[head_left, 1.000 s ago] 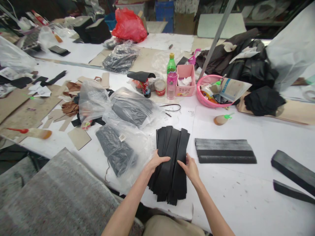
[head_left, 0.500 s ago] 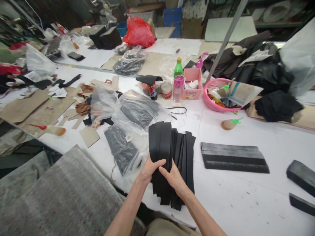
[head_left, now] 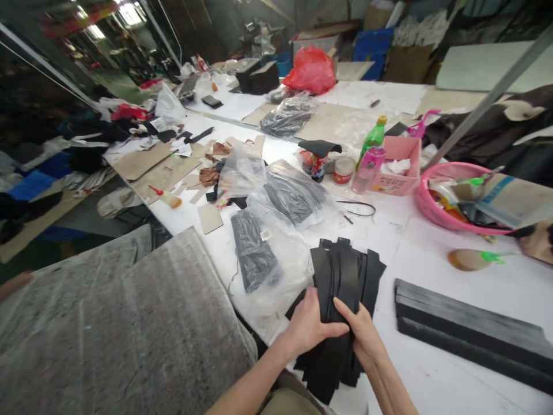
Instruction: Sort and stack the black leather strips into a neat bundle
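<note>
A thick bundle of black strips (head_left: 341, 271) lies fanned unevenly at the front edge of the white table. My left hand (head_left: 307, 323) grips its left side, thumb stretched across the top strips. On the right side my right hand (head_left: 360, 331) holds the same bundle, its thumb also on top and its other fingers partly hidden. To the right lies a neat stack of long black strips (head_left: 466, 328). Clear plastic bags with black pieces inside (head_left: 254, 251) are left of the bundle.
A grey board (head_left: 121, 311) fills the lower left, with part of another person's arm (head_left: 15, 285) at its far edge. Behind the bundle stand a pink box (head_left: 400, 173), a green bottle (head_left: 374, 138) and a pink basket (head_left: 458, 222). A glue bottle (head_left: 469, 259) lies at right.
The view has turned left, so the table items appear further right. The strips in my hands are now fanned more unevenly, and my left hand has shifted its grip on them.
</note>
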The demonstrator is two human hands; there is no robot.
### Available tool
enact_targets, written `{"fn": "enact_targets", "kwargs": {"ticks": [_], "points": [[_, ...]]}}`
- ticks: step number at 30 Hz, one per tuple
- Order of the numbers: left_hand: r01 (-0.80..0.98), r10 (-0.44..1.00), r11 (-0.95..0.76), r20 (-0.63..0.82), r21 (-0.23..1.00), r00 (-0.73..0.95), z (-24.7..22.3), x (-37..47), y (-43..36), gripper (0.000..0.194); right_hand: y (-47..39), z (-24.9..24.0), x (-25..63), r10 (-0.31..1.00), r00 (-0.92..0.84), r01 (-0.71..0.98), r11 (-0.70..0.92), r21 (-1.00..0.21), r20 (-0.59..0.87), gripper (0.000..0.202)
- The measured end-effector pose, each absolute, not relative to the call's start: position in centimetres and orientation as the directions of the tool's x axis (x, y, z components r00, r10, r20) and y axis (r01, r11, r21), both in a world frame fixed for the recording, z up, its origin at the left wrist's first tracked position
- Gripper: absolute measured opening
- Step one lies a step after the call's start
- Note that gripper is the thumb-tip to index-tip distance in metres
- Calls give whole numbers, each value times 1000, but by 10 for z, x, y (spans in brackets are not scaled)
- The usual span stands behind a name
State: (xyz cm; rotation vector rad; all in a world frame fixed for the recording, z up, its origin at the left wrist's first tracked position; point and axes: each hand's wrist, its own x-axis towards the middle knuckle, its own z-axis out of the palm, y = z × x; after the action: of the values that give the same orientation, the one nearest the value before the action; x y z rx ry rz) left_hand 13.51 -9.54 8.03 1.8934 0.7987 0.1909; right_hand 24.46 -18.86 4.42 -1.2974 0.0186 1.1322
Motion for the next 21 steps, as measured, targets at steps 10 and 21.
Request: {"fn": "enact_targets", "kwargs": {"ticks": [10, 21], "points": [[641, 765, -619, 163, 454, 624, 39, 42, -43, 39, -239, 84, 257, 766, 309, -616, -290, -732, -564, 59], [490, 856, -404, 131, 772, 499, 63, 45, 32, 32, -185, 41, 194, 779, -155, -546, -580, -604, -608, 58]]}}
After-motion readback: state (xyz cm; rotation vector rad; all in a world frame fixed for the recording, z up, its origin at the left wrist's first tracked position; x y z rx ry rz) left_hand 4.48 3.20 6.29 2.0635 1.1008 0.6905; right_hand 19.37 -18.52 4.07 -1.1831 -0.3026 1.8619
